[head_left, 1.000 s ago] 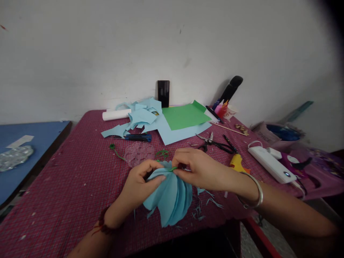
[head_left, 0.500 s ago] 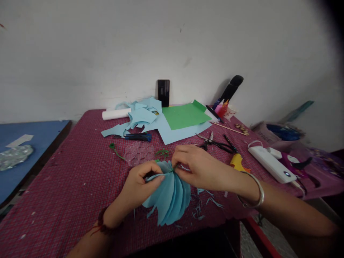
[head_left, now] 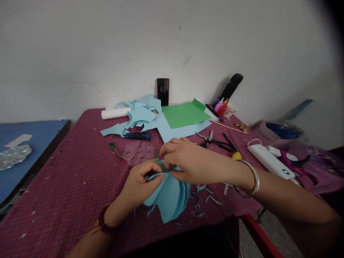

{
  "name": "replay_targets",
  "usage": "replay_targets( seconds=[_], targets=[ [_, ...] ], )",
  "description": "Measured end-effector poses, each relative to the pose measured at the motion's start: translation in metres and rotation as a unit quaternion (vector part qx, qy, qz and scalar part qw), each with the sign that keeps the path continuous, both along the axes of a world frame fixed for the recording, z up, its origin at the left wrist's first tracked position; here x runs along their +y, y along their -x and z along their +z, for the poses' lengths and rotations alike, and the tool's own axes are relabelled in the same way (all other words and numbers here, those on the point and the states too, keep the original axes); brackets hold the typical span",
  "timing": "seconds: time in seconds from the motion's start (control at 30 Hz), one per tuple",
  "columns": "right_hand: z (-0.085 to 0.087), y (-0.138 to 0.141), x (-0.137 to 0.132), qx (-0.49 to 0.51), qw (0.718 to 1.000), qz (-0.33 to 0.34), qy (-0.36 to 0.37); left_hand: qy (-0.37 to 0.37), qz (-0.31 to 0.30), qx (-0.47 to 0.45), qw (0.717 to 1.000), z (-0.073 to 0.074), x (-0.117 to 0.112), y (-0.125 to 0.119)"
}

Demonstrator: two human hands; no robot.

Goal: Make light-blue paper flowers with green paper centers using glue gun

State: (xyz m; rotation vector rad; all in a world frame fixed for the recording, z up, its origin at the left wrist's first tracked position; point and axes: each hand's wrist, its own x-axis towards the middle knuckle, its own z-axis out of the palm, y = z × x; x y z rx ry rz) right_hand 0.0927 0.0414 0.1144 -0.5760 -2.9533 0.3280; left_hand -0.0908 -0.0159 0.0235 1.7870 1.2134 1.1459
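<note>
A light blue paper flower [head_left: 170, 199] with several layered petals hangs between my hands over the near edge of the table. My left hand [head_left: 143, 179] pinches the upper left rim of a petal between thumb and fingers. From the right, my right hand [head_left: 185, 157] is closed on the top of the flower, its thumb and fingertips at the gathered paper beside the left thumb. A bit of green shows at the gather, mostly covered by the right fingers. Behind the hands lie a clear plastic palette [head_left: 139, 152] and a green curled stem [head_left: 115, 150].
Blue paper scraps [head_left: 141, 116], a green sheet [head_left: 185, 115], a white roll [head_left: 115, 113] and a blue cutter [head_left: 137, 136] lie at the back. Scissors [head_left: 213, 141], a power bank [head_left: 271, 161] and glue bottles [head_left: 221, 107] are right. A phone [head_left: 162, 92] leans on the wall.
My right hand has moved left and slightly up, over the flower's gathered top, covering the green there. The petals have swung a little closer together. My left hand stays nearly in place.
</note>
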Motion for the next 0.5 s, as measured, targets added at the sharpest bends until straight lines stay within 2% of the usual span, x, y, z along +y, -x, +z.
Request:
replay_targets(
  seconds=[0.13,0.23,0.3,0.33,0.4,0.43,0.5],
  targets=[
    [0.010,-0.001,0.005,0.019,0.999,0.009,0.025,0.003,0.005,-0.002,1.000,-0.001,0.000,0.000],
    [0.011,-0.016,0.008,0.152,0.982,-0.074,0.090,0.007,0.009,-0.018,1.000,0.001,0.000,0.001],
    [-0.003,-0.031,0.009,0.240,0.947,-0.163,0.137,0.009,0.007,-0.044,0.999,0.002,0.001,0.002],
    [-0.013,-0.038,0.009,0.251,0.934,-0.194,0.166,0.007,0.005,-0.061,0.998,0.003,0.002,0.003],
    [-0.038,-0.049,0.007,0.265,0.909,-0.223,0.231,-0.003,-0.004,-0.097,0.995,0.003,0.003,0.004],
    [-0.050,-0.053,0.005,0.265,0.902,-0.220,0.262,-0.012,-0.007,-0.112,0.994,0.003,0.003,0.004],
    [-0.069,-0.056,0.000,0.261,0.895,-0.169,0.321,-0.033,-0.006,-0.135,0.990,0.002,0.003,0.005]
  ],
)
